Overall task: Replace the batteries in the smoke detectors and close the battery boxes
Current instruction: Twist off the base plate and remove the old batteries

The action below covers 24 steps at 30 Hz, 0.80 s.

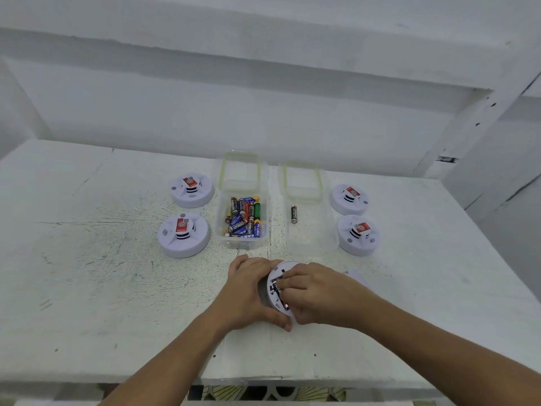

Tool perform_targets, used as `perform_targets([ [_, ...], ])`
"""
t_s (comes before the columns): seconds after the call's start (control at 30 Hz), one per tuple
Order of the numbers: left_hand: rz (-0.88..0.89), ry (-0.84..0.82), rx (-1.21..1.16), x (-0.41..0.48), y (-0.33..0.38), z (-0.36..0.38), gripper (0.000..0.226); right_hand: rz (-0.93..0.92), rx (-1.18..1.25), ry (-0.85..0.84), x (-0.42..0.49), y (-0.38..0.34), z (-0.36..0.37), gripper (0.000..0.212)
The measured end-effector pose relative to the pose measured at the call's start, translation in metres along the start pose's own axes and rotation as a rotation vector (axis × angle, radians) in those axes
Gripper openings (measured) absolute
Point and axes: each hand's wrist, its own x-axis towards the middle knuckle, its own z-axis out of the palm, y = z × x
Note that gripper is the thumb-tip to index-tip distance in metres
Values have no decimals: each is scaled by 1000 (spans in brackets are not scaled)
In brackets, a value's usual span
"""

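Smoke detector (273, 301) under work sits near the front edge of the worktop (117, 288), about midway along it. It is underside up and tilted toward the right hand.

The left hand (248, 291) grasps the detector's left rim, thumb at the near side and fingers round the far side. The right hand (316, 294) has its fingers curled into the open battery bay. Whether this grip holds a cell cannot be told, as the fingers cover the bay.

**Risks**
- The detector is steadied by one hand only and stands on edge. A hard pull or push in the bay could twist it out of the grip.
- A cell seated the wrong way round would go unnoticed, because the polarity marks are hidden.
- A white part (355, 276), probably the cover, lies just beside the right wrist toward the right edge. The forearm could knock it away.
- Used and fresh cells could be mixed, since the two containers stand side by side.

**Containers**
- The left container (222, 238), clear, behind the hands, holds a loose heap of batteries (243, 218) of several brands.
- The right container (328, 230), also clear, holds a single battery (294, 213).
- Both are open, with the lids (224, 171) at their far ends.
- Two closed detectors (191, 190) lie left of the containers, and two more (348, 199) lie right of them.
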Motion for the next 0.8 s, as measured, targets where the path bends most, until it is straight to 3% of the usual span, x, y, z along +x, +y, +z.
perform_targets([
  [0.13,-7,7,9,0,-1,1,91,66,74,45,-2,-4,0,28],
  [0.37,-11,41,-5,0,5,2,87,256,372,95,-9,-15,-4,27],
  [0.5,-19,36,-3,-1,8,0,92,396,396,153,-15,-20,0,13],
  [0.63,-35,37,9,-1,7,1,91,495,408,146,-17,-22,-6,17],
  [0.8,-70,33,27,0,4,2,90,814,1069,140,-9,2,-34,18],
])
